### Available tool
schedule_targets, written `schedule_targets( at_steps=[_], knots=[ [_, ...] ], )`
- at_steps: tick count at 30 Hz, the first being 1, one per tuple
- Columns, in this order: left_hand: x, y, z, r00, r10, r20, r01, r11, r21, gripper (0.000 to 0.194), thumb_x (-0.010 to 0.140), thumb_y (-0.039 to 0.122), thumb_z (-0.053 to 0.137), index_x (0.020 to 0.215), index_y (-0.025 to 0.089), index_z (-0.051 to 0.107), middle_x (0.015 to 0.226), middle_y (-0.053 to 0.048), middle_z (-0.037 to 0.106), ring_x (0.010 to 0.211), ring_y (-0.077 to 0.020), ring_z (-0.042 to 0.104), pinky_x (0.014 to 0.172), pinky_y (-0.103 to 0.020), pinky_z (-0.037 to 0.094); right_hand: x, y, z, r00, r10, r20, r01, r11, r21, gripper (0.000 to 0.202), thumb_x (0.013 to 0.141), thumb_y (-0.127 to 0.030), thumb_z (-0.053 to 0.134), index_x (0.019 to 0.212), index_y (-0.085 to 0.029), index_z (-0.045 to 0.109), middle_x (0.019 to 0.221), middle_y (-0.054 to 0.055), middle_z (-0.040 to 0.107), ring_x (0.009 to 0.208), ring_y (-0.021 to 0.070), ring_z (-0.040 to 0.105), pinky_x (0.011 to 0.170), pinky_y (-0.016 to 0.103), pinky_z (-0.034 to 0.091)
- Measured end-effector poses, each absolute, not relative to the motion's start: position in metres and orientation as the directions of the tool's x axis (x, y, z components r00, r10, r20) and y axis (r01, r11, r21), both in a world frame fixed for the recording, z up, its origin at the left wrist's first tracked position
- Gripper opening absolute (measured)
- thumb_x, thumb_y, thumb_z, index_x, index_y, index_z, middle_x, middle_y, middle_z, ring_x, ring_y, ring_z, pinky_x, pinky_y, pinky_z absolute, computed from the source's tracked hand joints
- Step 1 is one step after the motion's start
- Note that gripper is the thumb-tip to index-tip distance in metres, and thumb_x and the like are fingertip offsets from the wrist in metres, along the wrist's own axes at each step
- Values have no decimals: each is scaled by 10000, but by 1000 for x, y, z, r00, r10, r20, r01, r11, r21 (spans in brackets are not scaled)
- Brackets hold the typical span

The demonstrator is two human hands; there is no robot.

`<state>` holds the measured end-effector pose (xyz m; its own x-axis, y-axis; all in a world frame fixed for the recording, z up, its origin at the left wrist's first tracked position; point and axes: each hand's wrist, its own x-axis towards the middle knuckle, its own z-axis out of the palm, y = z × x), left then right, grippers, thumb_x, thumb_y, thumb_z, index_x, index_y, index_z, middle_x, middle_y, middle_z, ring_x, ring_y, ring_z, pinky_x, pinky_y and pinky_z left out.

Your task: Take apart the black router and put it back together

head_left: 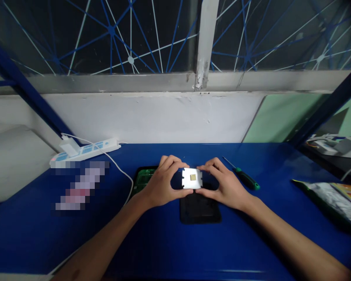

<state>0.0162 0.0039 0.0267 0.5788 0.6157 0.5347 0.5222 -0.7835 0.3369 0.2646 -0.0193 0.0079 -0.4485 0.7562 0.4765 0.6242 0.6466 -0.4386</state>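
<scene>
A small silver metal plate (187, 183) with a tan square at its centre is held up between both hands. My left hand (163, 180) pinches its left side, thumb below and fingers above. On the right side, my right hand (219, 182) grips the plate the same way. Beneath them a black rectangular cover (200, 210) lies on the blue table. Partly hidden behind my left hand is a black case with a green circuit board (143, 178). To the right of my right hand rests a screwdriver (247, 179) with a green and black handle.
A white power strip (101, 147) with a plugged-in adapter (70, 146) lies at the back left, its white cable (118, 166) crossing the blue table (152, 242). A blurred-out object (82, 187) is at the left. At the right edge lies a shiny packet (336, 201).
</scene>
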Motion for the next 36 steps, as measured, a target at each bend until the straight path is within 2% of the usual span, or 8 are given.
schedule_targets(
  at_steps=[7, 14, 23, 26, 30, 32, 36],
  knots=[
    [14, 7, 21, 581, 610, 538, 581, -774, 249, 530, 731, 358, 842, 1173, 245, 573, 1105, -58, 542, 1004, -270, 484, 856, -467, 505, 267, -17, 11, -440, 761, 477, 631, 640, -438, 542, 836, -482, 695, 1304, -249, 553, 1127, 108, 569, 974, 269, 652, 778, 445, 613],
    [13, 9, 20, 586, 600, 545, 604, -772, 200, 533, 742, 390, 834, 1181, 236, 573, 1103, -62, 540, 1003, -270, 484, 858, -460, 506, 267, -18, 14, -438, 769, 466, 628, 633, -454, 519, 832, -440, 713, 1291, -255, 555, 1134, 100, 554, 1005, 263, 635, 855, 474, 594],
    [17, 4, 20, 632, 567, 529, 575, -800, 171, 517, 740, 318, 806, 1175, 212, 548, 1097, -74, 553, 983, -270, 488, 844, -456, 501, 268, -18, 13, -480, 744, 464, 596, 665, -450, 530, 832, -447, 721, 1300, -252, 566, 1125, 93, 565, 994, 247, 636, 863, 447, 587],
    [18, 2, 21, 621, 586, 521, 570, -793, 215, 513, 725, 321, 817, 1162, 219, 568, 1097, -68, 554, 984, -270, 482, 850, -456, 495, 268, -18, 13, -485, 744, 460, 591, 666, -455, 549, 821, -457, 732, 1302, -244, 574, 1129, 93, 572, 1004, 245, 637, 882, 440, 582],
    [20, 0, 25, 576, 685, 446, 568, -728, 384, 507, 686, 318, 867, 1117, 227, 616, 1079, -50, 564, 1000, -263, 476, 873, -439, 482, 270, -18, 15, -482, 744, 463, 592, 666, -454, 600, 831, -514, 710, 1346, -243, 566, 1153, 108, 577, 1044, 265, 626, 907, 451, 569],
    [22, -2, 26, 564, 722, 401, 556, -690, 463, 507, 675, 315, 881, 1108, 234, 630, 1073, -41, 570, 1006, -259, 477, 888, -435, 477, 271, -18, 15, -459, 745, 484, 597, 662, -453, 536, 896, -502, 636, 1360, -245, 557, 1136, 106, 582, 1042, 261, 621, 903, 453, 562],
    [25, -6, 27, 598, 745, 295, 530, -643, 553, 498, 683, 349, 875, 1110, 247, 638, 1074, -32, 571, 1010, -256, 479, 890, -434, 474, 272, -15, 12, -341, 765, 546, 622, 619, -479, 337, 1010, -382, 473, 1293, -239, 588, 1101, 89, 600, 1043, 230, 620, 905, 429, 548]
  ],
)
